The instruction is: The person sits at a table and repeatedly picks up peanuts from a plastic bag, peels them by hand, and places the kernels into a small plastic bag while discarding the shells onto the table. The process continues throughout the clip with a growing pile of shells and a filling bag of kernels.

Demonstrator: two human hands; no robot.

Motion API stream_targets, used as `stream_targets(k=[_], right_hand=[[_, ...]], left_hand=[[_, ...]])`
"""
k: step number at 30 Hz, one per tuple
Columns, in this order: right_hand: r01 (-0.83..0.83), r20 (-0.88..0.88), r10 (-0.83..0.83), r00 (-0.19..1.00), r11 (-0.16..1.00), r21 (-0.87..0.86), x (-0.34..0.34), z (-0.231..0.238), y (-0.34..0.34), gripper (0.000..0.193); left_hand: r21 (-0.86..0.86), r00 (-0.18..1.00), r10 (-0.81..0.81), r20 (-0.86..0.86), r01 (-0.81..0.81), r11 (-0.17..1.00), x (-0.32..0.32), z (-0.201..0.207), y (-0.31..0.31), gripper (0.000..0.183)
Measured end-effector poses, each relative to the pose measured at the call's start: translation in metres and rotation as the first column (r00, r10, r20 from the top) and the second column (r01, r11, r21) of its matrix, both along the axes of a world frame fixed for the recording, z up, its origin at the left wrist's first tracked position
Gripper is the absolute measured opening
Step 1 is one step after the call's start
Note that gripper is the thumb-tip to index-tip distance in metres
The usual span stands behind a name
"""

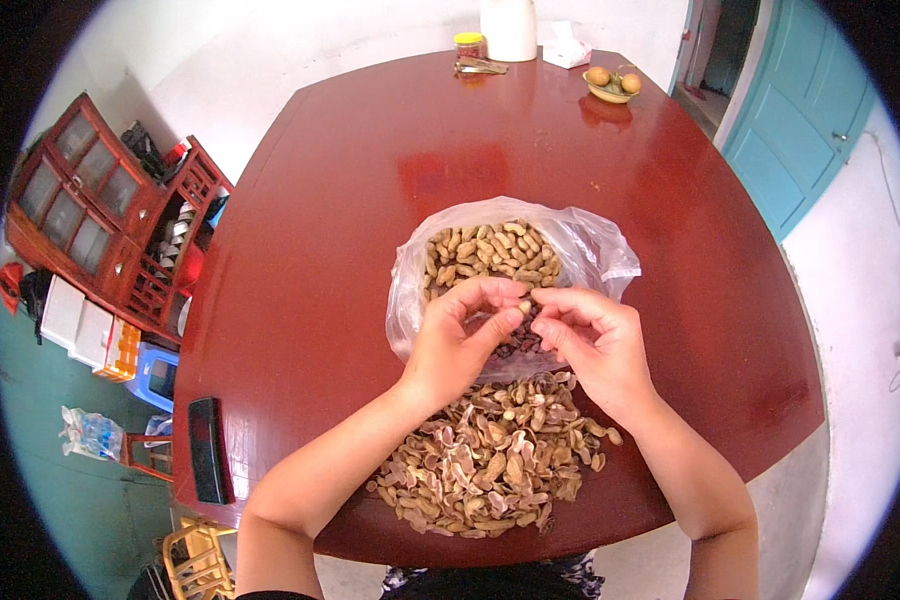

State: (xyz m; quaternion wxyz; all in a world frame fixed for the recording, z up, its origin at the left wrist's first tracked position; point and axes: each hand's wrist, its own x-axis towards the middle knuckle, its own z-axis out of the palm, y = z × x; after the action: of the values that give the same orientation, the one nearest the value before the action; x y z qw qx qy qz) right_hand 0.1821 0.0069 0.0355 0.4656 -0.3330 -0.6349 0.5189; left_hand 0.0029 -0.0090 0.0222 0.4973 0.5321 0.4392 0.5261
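Observation:
My left hand (pixel 478 325) and my right hand (pixel 592 335) meet above a clear plastic bag (pixel 600 255). Between their fingertips is a small pale peanut (pixel 525 306), pinched from both sides; whether it is whole or partly cracked is too small to tell. Unshelled peanuts (pixel 490 250) fill the far part of the bag. Dark reddish shelled kernels (pixel 515 345) lie in its near part, partly hidden under my hands. Closer to me, between my forearms, a heap of broken peanut shells (pixel 490 465) is spread on the table.
The dark red table (pixel 320 250) holds a black phone (pixel 206 450) at its left edge. At its far end stand a yellow-lidded jar (pixel 468 45), a white container (pixel 510 30), a tissue pack (pixel 567 46) and a bowl (pixel 610 96) of round fruit. A wooden cabinet (pixel 95 200) stands left.

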Motion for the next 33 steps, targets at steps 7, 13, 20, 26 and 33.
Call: stream_targets(k=[7, 13, 20, 26, 33], right_hand=[[-0.094, -0.119, 0.071, 0.99, 0.975, -0.201, 0.003, -0.008, 0.005, 0.013], [-0.069, -0.158, 0.038, 0.987, 0.979, -0.193, 0.005, -0.005, 0.009, 0.005], [-0.047, -0.163, 0.022, 0.986, 0.988, -0.149, 0.004, -0.006, 0.008, 0.004], [-0.025, -0.116, 0.011, 0.993, 0.993, -0.117, 0.0, -0.001, 0.0, 0.005], [-0.094, -0.179, 0.056, 0.982, 0.973, -0.209, 0.003, -0.004, 0.002, 0.006]], left_hand=[[0.06, 0.997, -0.074, -0.018, 0.075, 0.995, 0.002, 0.001, -0.004, 0.034], [-0.225, 0.908, 0.046, 0.416, 0.054, 0.973, -0.005, 0.004, 0.002, 0.026], [-0.364, 0.72, 0.048, 0.692, 0.291, 0.885, -0.02, 0.005, 0.009, 0.024], [-0.298, 0.911, -0.174, 0.373, 0.295, 0.908, -0.009, 0.005, -0.003, 0.017], [0.208, 0.93, -0.016, -0.368, 0.099, 0.973, 0.003, 0.014, -0.011, 0.006]])
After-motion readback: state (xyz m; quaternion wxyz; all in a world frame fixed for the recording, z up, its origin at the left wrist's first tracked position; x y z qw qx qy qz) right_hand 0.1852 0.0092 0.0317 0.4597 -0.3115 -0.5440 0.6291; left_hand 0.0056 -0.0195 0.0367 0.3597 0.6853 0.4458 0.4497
